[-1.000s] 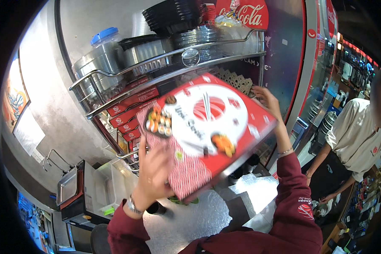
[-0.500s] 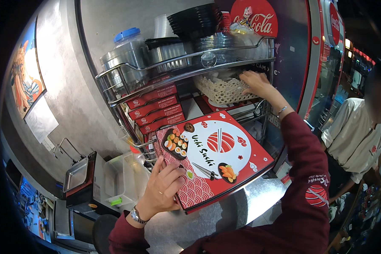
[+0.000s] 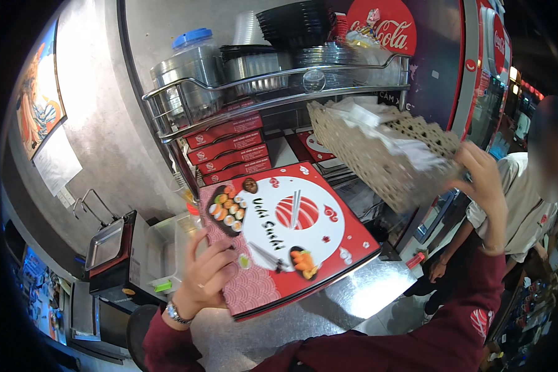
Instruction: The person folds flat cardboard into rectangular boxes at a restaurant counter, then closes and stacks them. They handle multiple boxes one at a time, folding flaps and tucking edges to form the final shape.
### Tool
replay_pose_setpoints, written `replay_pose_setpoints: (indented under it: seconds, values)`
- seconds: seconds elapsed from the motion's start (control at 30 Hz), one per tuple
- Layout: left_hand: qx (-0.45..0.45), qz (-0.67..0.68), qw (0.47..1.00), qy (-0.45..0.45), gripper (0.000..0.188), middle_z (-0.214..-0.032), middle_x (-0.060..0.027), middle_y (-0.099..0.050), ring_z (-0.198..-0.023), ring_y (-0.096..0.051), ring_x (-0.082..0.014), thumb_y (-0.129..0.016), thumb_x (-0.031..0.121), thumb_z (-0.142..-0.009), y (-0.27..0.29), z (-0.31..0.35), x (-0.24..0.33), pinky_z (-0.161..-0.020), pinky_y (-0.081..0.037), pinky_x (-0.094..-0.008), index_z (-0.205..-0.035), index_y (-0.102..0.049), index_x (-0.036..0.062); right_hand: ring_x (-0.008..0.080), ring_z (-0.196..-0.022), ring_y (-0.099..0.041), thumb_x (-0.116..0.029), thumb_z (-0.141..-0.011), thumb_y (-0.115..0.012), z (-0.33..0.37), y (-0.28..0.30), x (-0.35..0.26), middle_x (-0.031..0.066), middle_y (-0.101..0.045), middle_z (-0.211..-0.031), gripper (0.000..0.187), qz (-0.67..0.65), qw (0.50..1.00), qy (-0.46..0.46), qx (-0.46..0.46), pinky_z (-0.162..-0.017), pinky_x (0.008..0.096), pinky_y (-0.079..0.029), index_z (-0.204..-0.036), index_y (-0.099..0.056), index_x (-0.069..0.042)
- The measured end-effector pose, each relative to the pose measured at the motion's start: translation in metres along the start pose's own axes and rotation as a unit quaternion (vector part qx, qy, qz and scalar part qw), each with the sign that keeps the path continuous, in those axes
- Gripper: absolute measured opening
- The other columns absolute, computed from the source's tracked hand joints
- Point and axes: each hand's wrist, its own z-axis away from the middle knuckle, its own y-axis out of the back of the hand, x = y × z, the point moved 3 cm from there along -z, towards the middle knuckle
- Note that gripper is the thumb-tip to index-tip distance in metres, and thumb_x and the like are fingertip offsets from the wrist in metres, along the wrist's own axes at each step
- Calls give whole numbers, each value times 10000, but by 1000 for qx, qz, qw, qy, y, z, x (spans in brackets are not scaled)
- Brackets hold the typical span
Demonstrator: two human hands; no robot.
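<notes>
My left hand (image 3: 204,273) grips the left edge of a large flat red-and-white sushi box (image 3: 353,232), its fingers over the printed lid and the box lying roughly level. Up at the right, my right hand (image 3: 482,180) is closed on the end of a brownish openwork basket (image 3: 375,164), blurred by motion. The basket is tilted, raised in front of the rack. Crumpled white plastic or paper (image 3: 418,154) lies inside it; what else it holds is hidden.
A metal rack (image 3: 347,90) carries stacked black trays (image 3: 294,25), clear containers and a blue-lidded jar (image 3: 189,62). Red boxes (image 3: 235,152) are stacked on its lower shelf. A steel counter (image 3: 372,288) lies below. At the right stands another person (image 3: 508,204) in a pale shirt.
My right hand has lifted the basket off the rack shelf and brought it right and toward me. The sushi box and my left hand have shifted slightly left.
</notes>
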Motion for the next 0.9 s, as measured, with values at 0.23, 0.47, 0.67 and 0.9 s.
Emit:
replay_pose_setpoints:
  seconds: [0.23, 0.47, 0.67, 0.9]
  values:
    - [46, -50, 997, -45, 340, -1049, -119, -597, -1039, -597, -307, -667, 257, -667, -26, -9, -43, -1004, -348, -598, -919, -542, 65, 394, -1016, -555, -367, -717, -611, 113, 98, -24, 173, -580, -934, 392, 90, 994, -64, 10, -973, 497, -396, -835, -543, 0]
    - [12, 26, 998, -57, 645, -1198, -145, -504, -1193, -463, -304, -699, 166, -573, -105, -68, -74, -1080, -296, -517, -1158, -467, 27, 264, -805, -548, -86, -799, -442, 156, 146, -33, 130, -521, -795, 105, 104, 978, -182, 19, -1049, 550, -337, -747, -435, 6]
    - [61, 33, 997, -12, 666, -1266, -177, -465, -1240, -422, -365, -648, -14, -609, -163, -106, -113, -1109, -287, -466, -1230, -408, 5, 232, -745, -523, -80, -811, -429, 154, 146, -37, 119, -506, -777, 119, 102, 976, -183, 57, -1050, 554, -336, -731, -409, 6]
    - [-96, -113, 987, 56, 887, -1393, -187, -351, -1333, -328, -352, -736, 9, -558, -218, -107, -143, -1116, -283, -421, -1338, -314, 12, 315, -752, -579, -90, -735, -509, 97, 102, -50, 151, -534, -785, 107, 59, 993, -98, 8, -968, 516, -442, -758, -460, 2]
